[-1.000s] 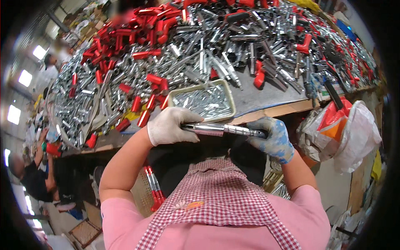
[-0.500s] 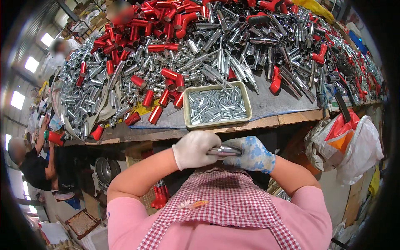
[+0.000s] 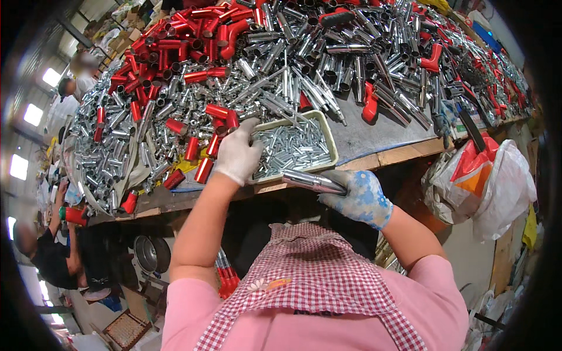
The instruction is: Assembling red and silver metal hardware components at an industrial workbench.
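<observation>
Head view: right hand [image 3: 358,198] grips the chrome tube [image 3: 313,181] near the tray's [image 3: 330,136] front edge, left hand [image 3: 239,153] at the tray's left side, fingers curled, on a pin or nothing, I can't tell. This tube looks unfinished, with plenty of pins [image 3: 295,146] left loose; its right end is hidden in the grip.

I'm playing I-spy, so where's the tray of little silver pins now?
In the head view, the cream tray sits mid-picture near the table edge, the left hand at its left end.
</observation>
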Motion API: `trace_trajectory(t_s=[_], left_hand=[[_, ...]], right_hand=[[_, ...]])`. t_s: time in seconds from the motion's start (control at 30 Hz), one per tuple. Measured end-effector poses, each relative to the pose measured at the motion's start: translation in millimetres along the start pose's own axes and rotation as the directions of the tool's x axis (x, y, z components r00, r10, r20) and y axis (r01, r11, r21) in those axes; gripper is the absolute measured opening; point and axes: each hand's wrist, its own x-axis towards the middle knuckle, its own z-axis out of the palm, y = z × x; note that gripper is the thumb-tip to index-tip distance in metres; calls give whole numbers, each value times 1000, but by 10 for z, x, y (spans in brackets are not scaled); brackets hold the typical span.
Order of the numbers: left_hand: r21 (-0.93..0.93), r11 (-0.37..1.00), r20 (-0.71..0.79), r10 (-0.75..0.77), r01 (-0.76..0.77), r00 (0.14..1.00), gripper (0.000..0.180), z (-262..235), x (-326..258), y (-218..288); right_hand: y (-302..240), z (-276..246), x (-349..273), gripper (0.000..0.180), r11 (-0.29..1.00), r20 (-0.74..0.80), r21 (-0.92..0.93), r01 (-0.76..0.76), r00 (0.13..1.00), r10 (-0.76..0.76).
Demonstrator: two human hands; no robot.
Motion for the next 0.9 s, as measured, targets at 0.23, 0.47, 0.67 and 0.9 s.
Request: trace_trajectory(t_s=[0.23, 0.47, 0.67, 0.9], left_hand=[[-413, 773, -207, 435, -481, 876, 15, -104, -795, 324], [-552, 824, 5, 155, -127, 988, 24, -110, -1129, 471], [-478, 868, -78, 106, -130, 991, 39, -85, -1387, 505], [-614, 706, -113, 364, -353, 925, 34, -208, -1313, 302]], right_hand=[[-104, 84, -47, 41, 993, 18, 97, 64, 998, -66], [-256, 169, -99, 47, 977, 67, 117, 180, 980, -188], [-408, 301, -224, 51, 926, -17, -156, 344, 936, -350], [-464, 310, -200, 37, 916, -31, -168, 365, 926, -375]])
